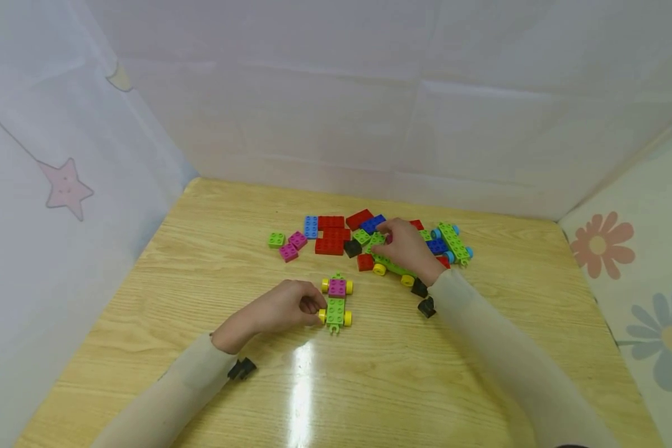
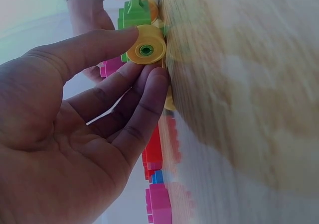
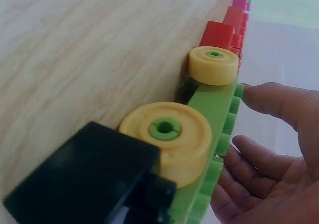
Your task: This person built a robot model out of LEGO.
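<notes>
In the head view my left hand (image 1: 284, 305) is at a small green toy car base (image 1: 335, 311) with yellow wheels and a magenta brick (image 1: 337, 287) on its far end. The left wrist view shows thumb and fingers pinching one yellow wheel (image 2: 146, 45). My right hand (image 1: 407, 246) reaches over the brick pile, above a longer green car base (image 1: 394, 266) with yellow wheels. Its thumb and fingers stand apart beside the studs in the right wrist view, with nothing between them. A bit of a magenta brick (image 1: 389, 238) shows by the fingertips in the head view.
Red bricks (image 1: 329, 246), a light blue brick (image 1: 311, 227) and two magenta bricks (image 1: 289, 251) lie left of the pile. A green base with blue wheels (image 1: 453, 242) stands at the right. Black pieces (image 1: 427, 307) lie near the right wrist. White cloth walls (image 1: 336, 124) border the table.
</notes>
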The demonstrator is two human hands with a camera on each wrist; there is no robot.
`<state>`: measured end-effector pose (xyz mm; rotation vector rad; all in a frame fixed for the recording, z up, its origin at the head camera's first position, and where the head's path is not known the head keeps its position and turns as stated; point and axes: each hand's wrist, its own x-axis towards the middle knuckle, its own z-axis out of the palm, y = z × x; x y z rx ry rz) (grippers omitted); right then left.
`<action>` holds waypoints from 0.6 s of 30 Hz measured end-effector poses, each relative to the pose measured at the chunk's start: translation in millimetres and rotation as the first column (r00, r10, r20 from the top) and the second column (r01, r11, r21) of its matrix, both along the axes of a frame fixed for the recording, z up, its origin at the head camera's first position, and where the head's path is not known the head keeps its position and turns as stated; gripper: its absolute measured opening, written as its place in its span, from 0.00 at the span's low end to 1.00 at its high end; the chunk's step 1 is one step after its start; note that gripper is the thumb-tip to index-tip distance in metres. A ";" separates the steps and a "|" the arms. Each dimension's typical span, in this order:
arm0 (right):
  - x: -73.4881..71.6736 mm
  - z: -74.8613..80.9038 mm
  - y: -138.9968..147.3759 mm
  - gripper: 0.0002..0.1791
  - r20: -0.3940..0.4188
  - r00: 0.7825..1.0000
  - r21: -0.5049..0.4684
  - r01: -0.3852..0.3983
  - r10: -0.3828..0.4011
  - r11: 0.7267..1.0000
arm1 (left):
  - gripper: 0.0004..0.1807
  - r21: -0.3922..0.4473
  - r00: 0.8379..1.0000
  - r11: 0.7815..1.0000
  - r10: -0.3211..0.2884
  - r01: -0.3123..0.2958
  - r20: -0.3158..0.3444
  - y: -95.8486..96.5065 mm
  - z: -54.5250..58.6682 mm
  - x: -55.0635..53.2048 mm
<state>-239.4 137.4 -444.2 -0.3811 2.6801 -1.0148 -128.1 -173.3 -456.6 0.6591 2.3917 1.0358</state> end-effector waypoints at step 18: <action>-7.8 -3.0 -0.8 0.37 -0.039 0.996 0.145 -0.070 0.077 0.987 | 0.11 -0.005 0.999 1.000 -0.010 0.010 -0.031 1.1 2.4 0.9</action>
